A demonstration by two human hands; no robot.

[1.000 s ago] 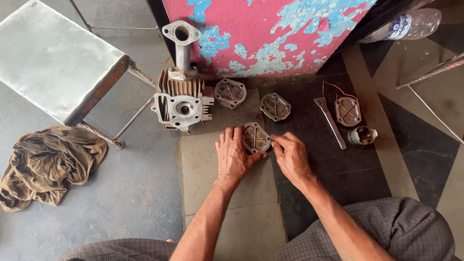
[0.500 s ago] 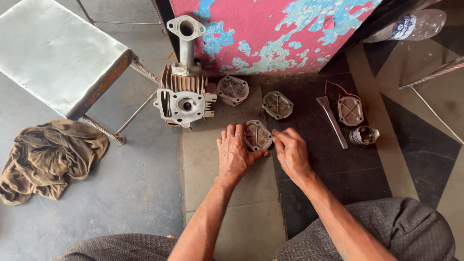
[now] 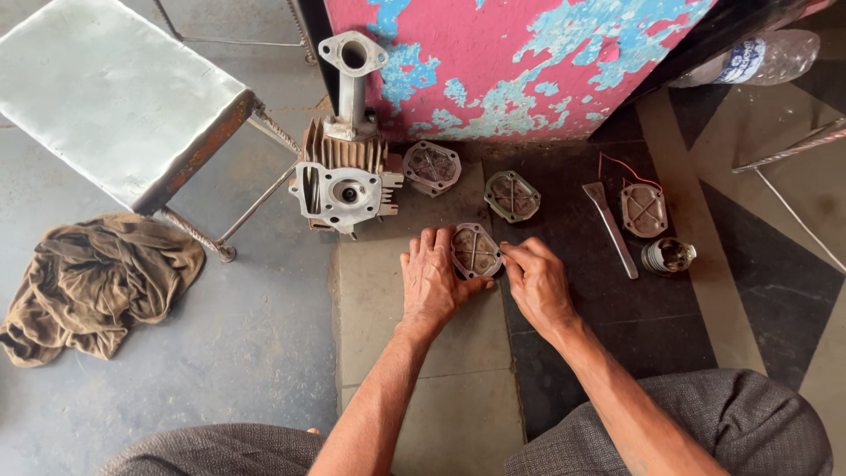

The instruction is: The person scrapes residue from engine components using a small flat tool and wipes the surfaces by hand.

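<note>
Left hand: my left hand (image 3: 432, 284) lies flat on the floor tile (image 3: 388, 291), and its fingers and thumb hold the left side of a small metal cover (image 3: 475, 251).
Right hand: my right hand (image 3: 539, 282) has its fingertips pinched at the right edge of the same cover.
Cover: it sits on the floor between my two hands, with its ribbed inside facing up.
Other covers: one more cover (image 3: 431, 166) lies by the pink wall (image 3: 520, 53), and a green-rimmed cover (image 3: 512, 196) lies just beside it on the right.
Engine part: a big finned engine part (image 3: 345, 176) with a pipe stands up and left of my hands.
Scraper: a flat metal scraper (image 3: 612, 227) lies to the right, well apart from my hands.
Wired cover: a cover with a red wire (image 3: 643, 208) lies past the scraper.
Piston: a small round piston (image 3: 668, 256) lies below it.
Stool: a metal stool (image 3: 106, 97) stands at the far left.
Rag: a brown rag (image 3: 88, 282) lies on the floor under it.
Bottle: a plastic bottle (image 3: 758, 55) lies at the top right.
</note>
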